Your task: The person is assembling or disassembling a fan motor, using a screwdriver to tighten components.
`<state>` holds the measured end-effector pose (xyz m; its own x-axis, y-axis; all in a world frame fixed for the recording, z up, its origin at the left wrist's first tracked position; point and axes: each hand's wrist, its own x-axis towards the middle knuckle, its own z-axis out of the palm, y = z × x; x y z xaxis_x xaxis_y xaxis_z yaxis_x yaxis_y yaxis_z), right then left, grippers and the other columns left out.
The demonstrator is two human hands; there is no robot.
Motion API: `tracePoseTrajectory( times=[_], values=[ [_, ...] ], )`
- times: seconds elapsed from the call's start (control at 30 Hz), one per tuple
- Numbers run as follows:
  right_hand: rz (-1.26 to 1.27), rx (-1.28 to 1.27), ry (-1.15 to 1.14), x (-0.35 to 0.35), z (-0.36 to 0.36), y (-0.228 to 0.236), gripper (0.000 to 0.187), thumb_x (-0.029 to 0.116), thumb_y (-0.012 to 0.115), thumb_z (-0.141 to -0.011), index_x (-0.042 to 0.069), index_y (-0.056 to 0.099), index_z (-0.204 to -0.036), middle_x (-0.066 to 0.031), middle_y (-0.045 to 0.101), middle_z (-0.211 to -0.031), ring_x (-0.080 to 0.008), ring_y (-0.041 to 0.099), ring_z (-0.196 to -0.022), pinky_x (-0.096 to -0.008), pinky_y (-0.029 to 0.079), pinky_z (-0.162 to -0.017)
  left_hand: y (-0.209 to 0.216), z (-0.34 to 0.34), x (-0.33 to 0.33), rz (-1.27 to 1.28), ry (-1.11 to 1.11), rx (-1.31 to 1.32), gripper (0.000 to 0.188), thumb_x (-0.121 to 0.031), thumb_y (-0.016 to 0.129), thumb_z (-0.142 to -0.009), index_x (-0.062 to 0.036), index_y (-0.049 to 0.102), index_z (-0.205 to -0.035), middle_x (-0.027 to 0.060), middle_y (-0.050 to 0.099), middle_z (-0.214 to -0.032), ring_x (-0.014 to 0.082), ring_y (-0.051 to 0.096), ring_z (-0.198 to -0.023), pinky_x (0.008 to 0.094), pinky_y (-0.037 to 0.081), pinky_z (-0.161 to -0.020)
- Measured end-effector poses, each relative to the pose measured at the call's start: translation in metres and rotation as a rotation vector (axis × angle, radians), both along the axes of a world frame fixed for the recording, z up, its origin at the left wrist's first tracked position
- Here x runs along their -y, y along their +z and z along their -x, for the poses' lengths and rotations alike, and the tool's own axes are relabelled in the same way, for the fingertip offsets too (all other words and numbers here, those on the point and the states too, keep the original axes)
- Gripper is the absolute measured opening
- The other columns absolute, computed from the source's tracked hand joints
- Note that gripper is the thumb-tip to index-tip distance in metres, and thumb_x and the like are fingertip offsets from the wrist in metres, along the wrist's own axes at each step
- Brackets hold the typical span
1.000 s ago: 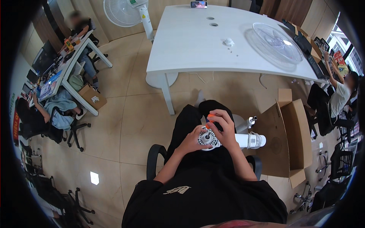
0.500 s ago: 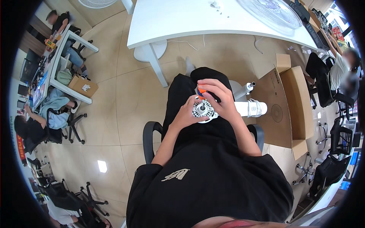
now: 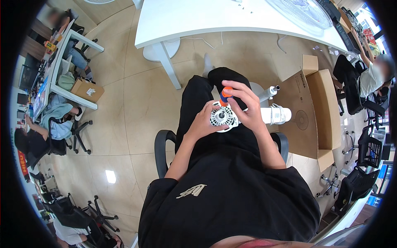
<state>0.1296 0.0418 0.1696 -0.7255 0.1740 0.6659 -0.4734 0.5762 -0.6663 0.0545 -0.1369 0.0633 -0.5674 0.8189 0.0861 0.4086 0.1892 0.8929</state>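
Over my lap lies the white motor housing [image 3: 222, 117] of a fan, round and slotted, with a metal shaft at its centre. My left hand [image 3: 202, 123] grips its left rim, thumb along the lower edge. A screwdriver [image 3: 225, 96] with an orange and blue handle is in the fingers of my right hand [image 3: 247, 106]. It stands tilted at the top edge of the housing, and its tip is hidden. Right of my right hand extends a white fan body part [image 3: 266, 116] with a white cord [image 3: 279, 114] coiled around it.
A white stand pole [image 3: 269, 94] rises beside my right knee. To the right stands an open cardboard box [image 3: 295, 115]. Ahead is a white table [image 3: 194, 18] bearing a fan guard [image 3: 304, 14] and small loose parts. Chair armrests [image 3: 161, 151] flank me; other people sit at both sides.
The screwdriver handle has shifted slightly up and right and shows more between my right fingers. My left hand keeps its grip on the housing. The whole view has shifted a little.
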Motion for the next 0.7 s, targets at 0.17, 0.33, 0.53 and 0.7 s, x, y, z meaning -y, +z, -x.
tracePoseTrajectory(
  times=[0.17, 0.33, 0.53, 0.7],
  values=[
    [0.022, 0.046, 0.000, -0.001, 0.000, -0.006, 0.030, -0.005, 0.076, -0.083, 0.002, 0.070, -0.112, -0.0158, 0.067, -0.122, -0.0305, 0.067, -0.110, -0.0390, 0.056, -0.092, -0.002, 0.000, -0.001, 0.000, 0.008, -0.003, 0.087, -0.037, 0.095, -0.070, -0.0063, 0.047, -0.136, 0.0116, 0.056, -0.141, 0.0346, 0.064, -0.124, 0.0436, 0.053, -0.103],
    [0.034, 0.039, -0.036, 0.001, 0.001, -0.014, 0.032, 0.000, 0.081, -0.081, 0.003, 0.071, -0.111, -0.0157, 0.063, -0.122, -0.0304, 0.067, -0.107, -0.0382, 0.056, -0.089, 0.000, 0.000, -0.001, 0.016, 0.013, 0.009, 0.083, -0.036, 0.095, -0.071, -0.0075, 0.049, -0.133, 0.0133, 0.055, -0.142, 0.0360, 0.064, -0.124, 0.0440, 0.052, -0.103],
    [-0.011, 0.039, -0.002, 0.002, -0.005, -0.007, 0.036, -0.005, 0.069, -0.082, 0.001, 0.073, -0.118, -0.0193, 0.066, -0.134, -0.0346, 0.070, -0.116, -0.0408, 0.057, -0.098, -0.011, -0.004, 0.003, 0.043, -0.021, -0.004, 0.089, -0.043, 0.094, -0.072, -0.0030, 0.051, -0.138, 0.0171, 0.052, -0.148, 0.0364, 0.064, -0.125, 0.0442, 0.052, -0.103],
    [-0.055, 0.007, -0.001, 0.002, 0.001, -0.011, 0.035, -0.005, 0.073, -0.082, 0.003, 0.074, -0.117, -0.0161, 0.068, -0.130, -0.0319, 0.071, -0.110, -0.0374, 0.059, -0.091, -0.008, -0.003, 0.003, 0.017, 0.004, -0.012, 0.079, -0.041, 0.094, -0.072, -0.0080, 0.052, -0.130, 0.0145, 0.056, -0.140, 0.0379, 0.063, -0.123, 0.0455, 0.052, -0.102]
  ],
)
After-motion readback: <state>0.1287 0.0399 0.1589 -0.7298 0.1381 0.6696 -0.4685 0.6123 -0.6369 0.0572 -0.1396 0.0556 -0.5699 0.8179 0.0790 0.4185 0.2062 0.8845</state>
